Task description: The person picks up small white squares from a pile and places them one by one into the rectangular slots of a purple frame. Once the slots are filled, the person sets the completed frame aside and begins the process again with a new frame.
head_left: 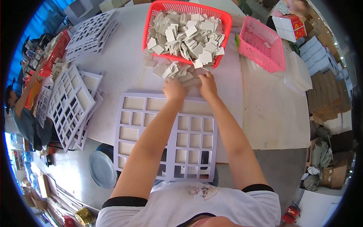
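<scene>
A red basket [228,36] heaped with small pale cardboard pieces [185,32] stands at the far side of the table. More loose cardboard pieces [172,70] spill over the tabletop before it. My left hand [174,89] is closed on pieces at the near edge of that spill, its fingertips partly blurred. Beside it, my right hand [208,86] has its fingers bent and pinched on a piece. Under my forearms lies a white multi-window frame [172,142]. Many windows are backed with pale board; several near my body show through to what is below.
A pink basket [281,56] with a few pieces stands right of the red one. Stacked window frames [72,102] overhang the table's left side, with more frames [90,32] behind. A round stool [103,169] is below. Another person [28,117] works at far left.
</scene>
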The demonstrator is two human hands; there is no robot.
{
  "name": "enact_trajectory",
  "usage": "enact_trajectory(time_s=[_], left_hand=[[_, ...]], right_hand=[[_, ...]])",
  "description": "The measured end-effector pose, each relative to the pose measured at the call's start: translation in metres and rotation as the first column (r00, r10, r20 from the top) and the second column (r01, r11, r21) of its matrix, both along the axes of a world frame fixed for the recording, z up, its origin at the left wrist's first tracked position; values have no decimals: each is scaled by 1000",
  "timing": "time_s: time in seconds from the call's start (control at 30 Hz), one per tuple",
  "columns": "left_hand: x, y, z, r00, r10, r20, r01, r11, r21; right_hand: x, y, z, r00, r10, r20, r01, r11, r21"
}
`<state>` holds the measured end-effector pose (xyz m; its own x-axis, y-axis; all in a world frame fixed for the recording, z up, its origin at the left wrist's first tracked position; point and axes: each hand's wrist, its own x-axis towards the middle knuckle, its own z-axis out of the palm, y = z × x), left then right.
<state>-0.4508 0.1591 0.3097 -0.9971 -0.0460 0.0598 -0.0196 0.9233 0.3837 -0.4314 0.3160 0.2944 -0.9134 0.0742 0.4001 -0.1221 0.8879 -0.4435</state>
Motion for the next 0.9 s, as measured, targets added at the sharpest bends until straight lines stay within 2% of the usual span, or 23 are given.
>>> enact_trajectory(time_s=[0.03,0.1,0.13,0.2,0.23,0.3,0.33,0.4,0.47,0.53,0.63,0.73,0.77,0.9], left_hand=[[2,3,-9,999,12,-44,-12,1000,4],[5,-2,0,1000,-4,4,3,981,196],[5,-8,3,1000,-17,22,10,958,288],[9,-29,-2,977,-34,-212,117,912,392],[11,-37,-4,944,-31,-328,179,883,434],[42,-54,43,975,-85,-206,182,838,514],[61,-64,58,983,-113,-147,177,814,554],[85,-92,44,963,-268,28,186,738,649],[123,-114,47,864,-475,168,206,636,743],[164,-123,67,795,-527,301,199,695,691],[206,-137,60,692,-634,344,248,657,712],[240,-137,62,701,-630,335,289,680,674],[248,-136,61,727,-625,285,331,682,652],[264,-134,57,777,-615,136,454,697,556]], right_hand=[[-1,2,2,1000,1,16,-1,1000,25],[0,5,9,999,-1,47,-3,997,73],[7,8,14,1000,7,-10,-6,1000,23],[24,12,29,992,9,-129,-19,997,-78],[38,13,42,999,-20,-51,6,965,-264],[78,10,63,993,-27,115,91,800,-594],[99,14,64,991,52,120,42,740,-671],[143,15,67,942,224,251,74,590,-804],[186,15,66,830,375,413,179,521,-834],[223,10,60,781,431,452,210,501,-840],[264,-3,61,827,333,453,207,569,-796],[285,-11,52,883,245,400,155,652,-742],[289,-12,49,901,219,374,135,679,-722],[296,-14,47,928,174,330,124,690,-713]])
